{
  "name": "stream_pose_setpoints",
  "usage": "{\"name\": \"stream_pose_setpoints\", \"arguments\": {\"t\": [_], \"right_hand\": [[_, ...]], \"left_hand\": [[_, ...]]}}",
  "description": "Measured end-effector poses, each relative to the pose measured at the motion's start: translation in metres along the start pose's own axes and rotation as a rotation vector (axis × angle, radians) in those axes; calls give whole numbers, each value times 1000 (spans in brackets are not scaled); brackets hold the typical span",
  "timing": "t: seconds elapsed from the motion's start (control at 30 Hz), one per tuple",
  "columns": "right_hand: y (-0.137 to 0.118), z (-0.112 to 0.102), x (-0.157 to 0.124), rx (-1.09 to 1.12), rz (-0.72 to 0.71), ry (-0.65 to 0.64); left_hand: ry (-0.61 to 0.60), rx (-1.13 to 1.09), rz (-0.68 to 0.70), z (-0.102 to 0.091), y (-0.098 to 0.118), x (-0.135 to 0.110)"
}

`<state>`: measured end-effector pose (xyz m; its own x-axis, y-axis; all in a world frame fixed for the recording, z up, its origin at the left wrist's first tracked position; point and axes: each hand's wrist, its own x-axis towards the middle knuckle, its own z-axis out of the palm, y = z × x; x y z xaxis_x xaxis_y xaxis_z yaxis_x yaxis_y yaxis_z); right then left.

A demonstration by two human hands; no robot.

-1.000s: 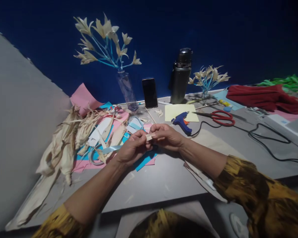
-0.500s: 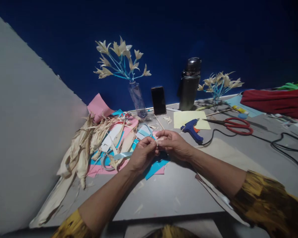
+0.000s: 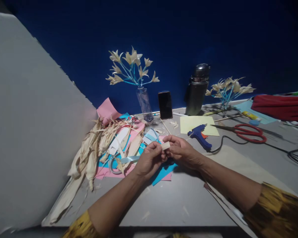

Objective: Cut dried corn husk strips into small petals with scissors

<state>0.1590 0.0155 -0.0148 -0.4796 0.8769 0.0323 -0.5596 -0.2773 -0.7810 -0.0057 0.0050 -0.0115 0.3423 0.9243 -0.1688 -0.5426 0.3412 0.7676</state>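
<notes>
Husk strip [image 3: 165, 145], short and pale, is what I have pinched between both hands just above the grey table [image 3: 178, 201], near its middle. I see the left hand [image 3: 150, 160] closed on the strip's left end with thumb and fingertips. The right hand [image 3: 182, 152] grips the right end the same way, so the fingertips of the two hands nearly meet.

Right under the hands lie sheets of blue and pink paper [image 3: 161, 172], and a light blue ribbon [image 3: 129, 159] curls out beside the left hand. Further left I make out a pile of dried corn husks [image 3: 94, 148] spilling toward the table's near edge, close against a large grey board [image 3: 27, 132].

Just beyond the right hand lies a blue glue gun [image 3: 200, 135], partly on a yellow sheet [image 3: 188, 122], with its black cable [image 3: 238, 142] running off to the right. Red scissors [image 3: 250, 133] lie well to the right of the gun.

At the back, against the dark blue wall [image 3: 213, 33], I can see a glass vase [image 3: 144, 104] of husk flowers, a phone [image 3: 165, 105] propped upright and a steel flask [image 3: 198, 89]. Past the flask is a second small bunch of flowers [image 3: 228, 89]. A red cloth [image 3: 280, 107] lies at the far right.
</notes>
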Motion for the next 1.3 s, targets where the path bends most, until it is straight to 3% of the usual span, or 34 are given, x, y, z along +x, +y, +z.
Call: {"name": "stream_pose_setpoints", "arguments": {"t": [0.17,0.43,0.7,0.87,1.0,1.13,1.3], "right_hand": [[8,0,2,-152,-31,77],[-5,-1,-3,64,59,4],[1,3,-3,-124,2,53],[-7,0,-4,24,73,-15],[-12,0,-4,116,22,1],[-4,2,-4,-43,10,48],[-3,2,-3,-99,35,-36]], "left_hand": [[18,91,25,2,-3,0],[-28,-52,-50,5,3,-5],[-71,158,2,3,0,-5],[-139,54,-59,3,6,-7],[-123,-12,-51,-1,10,-6],[-70,100,-26,-1,7,-4],[-93,151,-4,2,4,-4]]}}
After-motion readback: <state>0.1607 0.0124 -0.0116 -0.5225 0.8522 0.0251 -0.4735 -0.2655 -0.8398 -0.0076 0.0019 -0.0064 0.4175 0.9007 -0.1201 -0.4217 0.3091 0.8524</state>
